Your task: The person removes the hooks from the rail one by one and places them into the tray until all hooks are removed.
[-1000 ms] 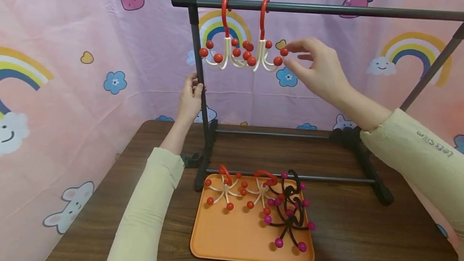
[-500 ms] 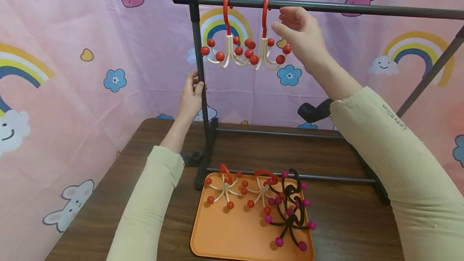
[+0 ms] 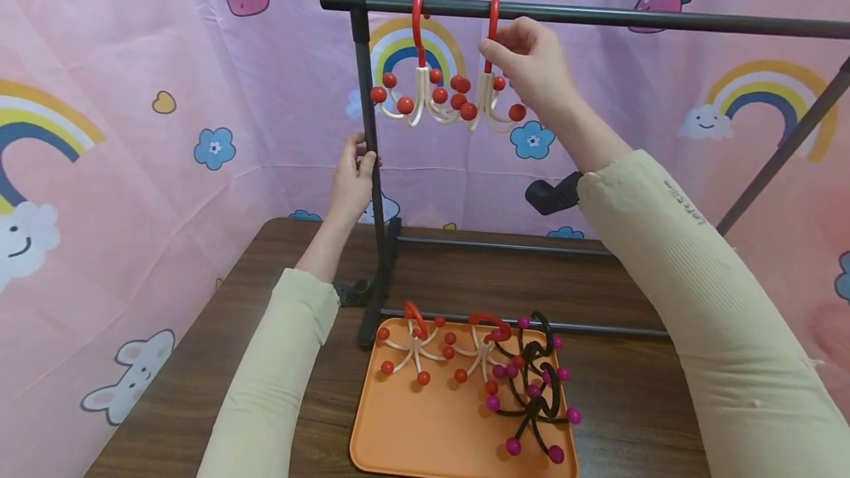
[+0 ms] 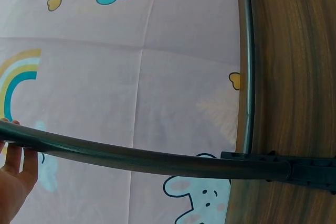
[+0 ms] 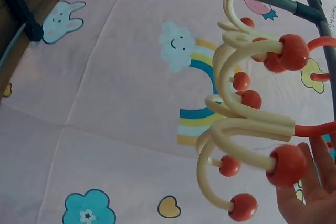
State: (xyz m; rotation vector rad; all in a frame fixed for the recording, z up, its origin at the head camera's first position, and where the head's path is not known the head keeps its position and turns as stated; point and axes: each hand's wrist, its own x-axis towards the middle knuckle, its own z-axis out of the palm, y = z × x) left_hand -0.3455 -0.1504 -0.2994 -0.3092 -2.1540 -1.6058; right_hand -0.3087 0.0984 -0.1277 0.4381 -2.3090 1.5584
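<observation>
In the head view my left hand (image 3: 352,179) grips the dark upright post (image 3: 378,216) of a garment rack, thumb in front and fingers behind. My right hand (image 3: 534,65) pinches the red hook of a claw-shaped hanger (image 3: 488,85), which hangs from the rack's top bar (image 3: 631,18). Its cream prongs end in red balls, seen close in the right wrist view beside the right hand (image 5: 315,198). A matching hanger (image 3: 422,87) hangs to its left, nearer the post. The left wrist view catches the left hand's fingers (image 4: 29,166) along the post.
An orange tray (image 3: 412,434) lies on the wooden table (image 3: 219,360). On it are two red-and-cream claw hangers (image 3: 415,345) and, overlapping at the right, two black ones (image 3: 533,408) with magenta balls. A patterned pink curtain (image 3: 265,94) hangs behind the rack.
My right hand has moved from the right-hand hanger's outer ball up and left to its red hook, which it now pinches. The left hand stays on the post.
</observation>
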